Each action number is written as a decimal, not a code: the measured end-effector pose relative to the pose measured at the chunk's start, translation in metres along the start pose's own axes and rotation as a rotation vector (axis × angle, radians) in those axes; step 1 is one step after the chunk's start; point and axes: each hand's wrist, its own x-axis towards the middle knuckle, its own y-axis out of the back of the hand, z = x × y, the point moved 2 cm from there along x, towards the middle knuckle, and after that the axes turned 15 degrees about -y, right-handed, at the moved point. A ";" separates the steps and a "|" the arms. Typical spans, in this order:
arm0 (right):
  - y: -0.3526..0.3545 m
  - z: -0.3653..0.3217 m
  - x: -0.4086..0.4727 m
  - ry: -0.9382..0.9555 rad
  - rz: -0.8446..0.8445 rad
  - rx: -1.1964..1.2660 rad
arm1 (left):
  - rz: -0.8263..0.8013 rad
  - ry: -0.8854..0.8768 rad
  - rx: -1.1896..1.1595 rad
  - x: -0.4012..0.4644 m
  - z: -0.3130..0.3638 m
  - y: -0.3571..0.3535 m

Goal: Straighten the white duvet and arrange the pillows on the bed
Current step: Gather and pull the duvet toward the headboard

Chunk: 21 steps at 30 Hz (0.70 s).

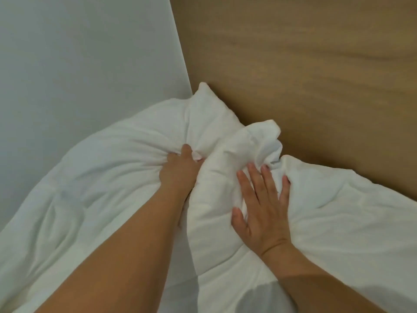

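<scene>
- Bed: carrying surface; almost entirely covered, its own surface barely visible. It butts against the flat tan wood-grain headboard panel (pixel 304 71).
- White quilted fabric duvet (pixel 90 181): lies on the bed, bunched and creased, spreading left and right below the headboard panel.
- Duvet ridge: a raised gathered fold touches the headboard panel's lower edge.
- White soft fabric pillow corner (pixel 203 91): pokes up beside the headboard panel's left edge.
</scene>
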 end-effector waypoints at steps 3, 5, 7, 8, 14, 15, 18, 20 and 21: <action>-0.020 0.007 0.009 -0.052 -0.018 0.030 | 0.125 -0.085 0.090 0.018 0.012 -0.013; -0.022 0.009 0.010 -0.070 -0.027 0.045 | 0.234 -0.096 0.017 0.021 0.020 -0.008; -0.020 0.009 0.008 -0.061 -0.048 0.057 | 0.445 -0.028 -0.125 0.028 0.016 0.029; -0.017 0.009 0.009 -0.053 -0.062 0.055 | 0.581 0.030 -0.196 0.037 0.009 0.059; -0.018 0.009 0.010 -0.065 -0.076 0.074 | 0.432 -0.051 -0.195 0.078 -0.024 0.100; -0.020 0.011 0.011 -0.068 -0.068 0.083 | 0.204 -0.023 -0.111 0.069 -0.025 0.059; -0.027 0.017 0.012 -0.058 -0.065 0.098 | 0.005 -0.041 0.117 0.046 -0.021 -0.016; -0.030 0.018 0.014 -0.043 -0.094 0.109 | 0.072 -0.062 0.008 0.042 -0.008 0.002; -0.030 0.019 0.017 -0.047 -0.115 0.116 | 0.099 -0.071 -0.070 0.032 -0.001 0.016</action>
